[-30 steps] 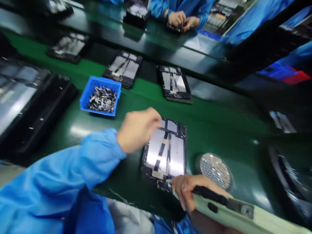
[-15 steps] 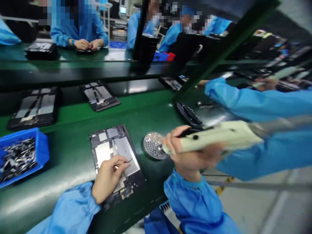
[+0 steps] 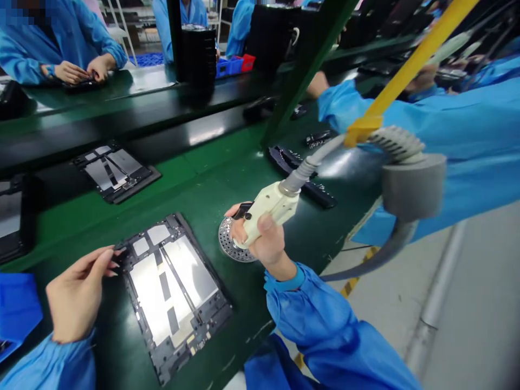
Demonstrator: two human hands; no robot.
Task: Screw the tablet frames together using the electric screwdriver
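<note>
A tablet's metal mid-frame (image 3: pixel 173 298) lies flat on the green belt, with silver panels, dark strips and a black border. My left hand (image 3: pixel 75 292) is open at its left edge, fingertips at or very near the black rim. My right hand (image 3: pixel 264 238) is shut on a cream electric screwdriver (image 3: pixel 268 203), whose tip is hidden in my grip. Under that hand sits a round perforated metal screw dish (image 3: pixel 231 241), partly covered by my fingers.
A blue bin (image 3: pixel 16 309) sits at the lower left. Another tablet frame (image 3: pixel 116 172) lies farther along the belt, and black parts (image 3: pixel 300 176) lie beyond the dish. A grey hose (image 3: pixel 398 244) and yellow arm (image 3: pixel 410 54) rise from the screwdriver. A co-worker's hands (image 3: pixel 81 71) work across the belt.
My left hand has moved off the frame's surface to its left edge. The screwdriver has swung from lying level to pointing down, and the view has turned, bringing the hose and yellow arm in.
</note>
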